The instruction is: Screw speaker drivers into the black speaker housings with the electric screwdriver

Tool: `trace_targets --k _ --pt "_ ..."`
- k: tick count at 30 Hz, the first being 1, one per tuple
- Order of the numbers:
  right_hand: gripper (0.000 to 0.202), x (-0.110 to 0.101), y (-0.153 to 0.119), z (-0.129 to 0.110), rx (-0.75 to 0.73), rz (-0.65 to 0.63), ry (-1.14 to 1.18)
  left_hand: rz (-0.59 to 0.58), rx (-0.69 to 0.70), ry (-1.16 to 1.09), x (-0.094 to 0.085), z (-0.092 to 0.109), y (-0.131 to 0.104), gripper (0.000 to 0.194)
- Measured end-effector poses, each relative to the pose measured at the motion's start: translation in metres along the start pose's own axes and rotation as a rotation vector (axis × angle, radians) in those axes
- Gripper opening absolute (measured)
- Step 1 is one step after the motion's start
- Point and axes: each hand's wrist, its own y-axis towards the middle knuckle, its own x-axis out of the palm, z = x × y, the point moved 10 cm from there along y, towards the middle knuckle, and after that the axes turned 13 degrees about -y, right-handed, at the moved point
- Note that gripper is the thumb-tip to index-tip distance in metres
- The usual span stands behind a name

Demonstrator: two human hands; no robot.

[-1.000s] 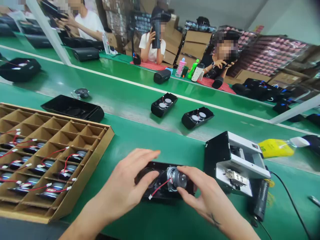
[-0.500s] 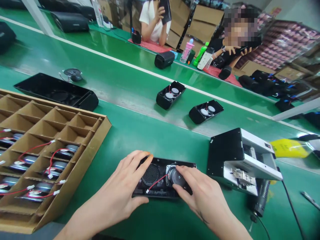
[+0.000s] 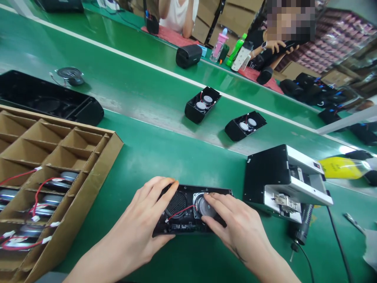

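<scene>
A black speaker housing (image 3: 188, 228) lies open on the green bench in front of me. My left hand (image 3: 138, 220) is wrapped over its left end, fingers on the far edge and thumb at the near side. In the right half sits a round speaker driver (image 3: 203, 206) with its back facing up. My right hand (image 3: 238, 224) grips this driver between thumb and fingers, partly covering it. From the driver a red wire (image 3: 182, 212) with a white plug runs left across the round grille (image 3: 176, 204), where no driver sits.
Left of me stands a divided cardboard box (image 3: 112, 153) holding several drivers. At right are a black-and-white machine (image 3: 265, 177) and an electric screwdriver (image 3: 302, 232). Two housings with drivers, one housing (image 3: 203, 104) and another housing (image 3: 246, 125), lie beyond. Two people sit across the bench.
The camera view has shifted, so the box and far objects sit further left or higher. Both hands keep their grips. The wire's plug has moved slightly left over the grille.
</scene>
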Motion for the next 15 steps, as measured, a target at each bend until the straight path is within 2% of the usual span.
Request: trace_targets --k 15 --pt "0.044 -0.0008 0.0004 -0.0014 0.026 0.002 -0.009 -0.022 0.002 0.028 -0.0010 0.0012 -0.0006 0.088"
